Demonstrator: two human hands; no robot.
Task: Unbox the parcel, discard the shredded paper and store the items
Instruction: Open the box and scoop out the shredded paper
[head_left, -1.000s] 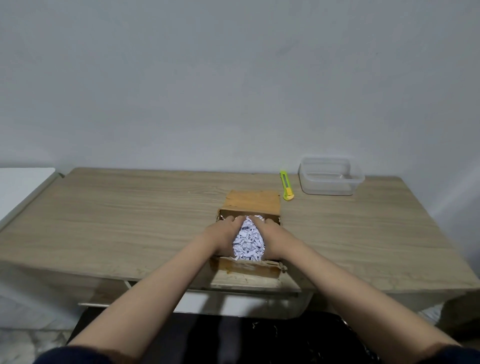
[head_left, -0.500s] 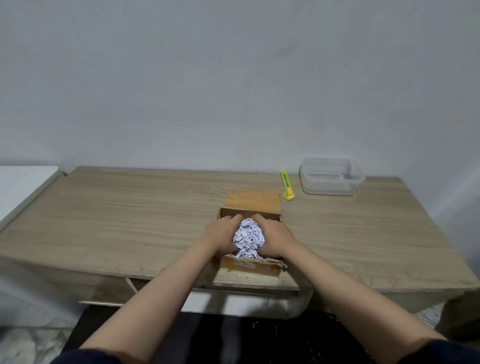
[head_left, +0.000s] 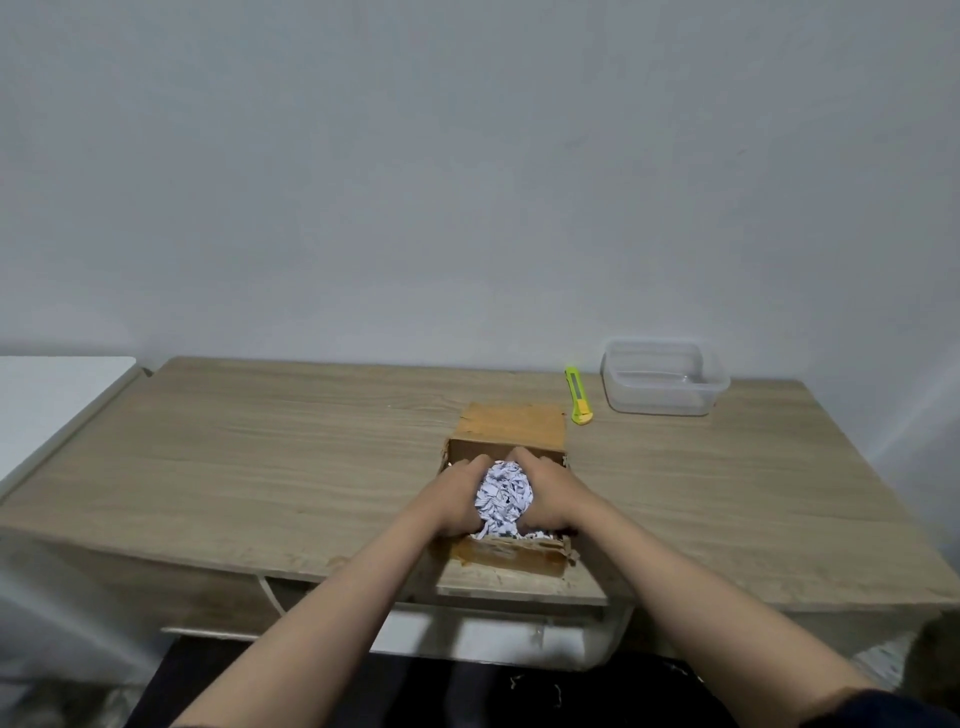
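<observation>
An open brown cardboard box (head_left: 511, 429) sits near the front edge of the wooden table (head_left: 260, 457), its far flap folded back. A clump of white shredded paper (head_left: 504, 498) fills it. My left hand (head_left: 454, 499) and my right hand (head_left: 550, 493) press in from either side and cup the paper between them, fingertips nearly meeting at the far side. A few loose shreds lie by the box's near wall. Whatever lies under the paper is hidden.
A yellow-green utility knife (head_left: 578, 397) lies just behind the box to the right. A clear plastic container (head_left: 665, 384) stands at the back right. A white surface (head_left: 47, 400) adjoins the table on the left. Dark floor with paper scraps lies below.
Both hands have drawn together around the shredded paper, gathering it into a tighter mound and lifting it slightly in the box.
</observation>
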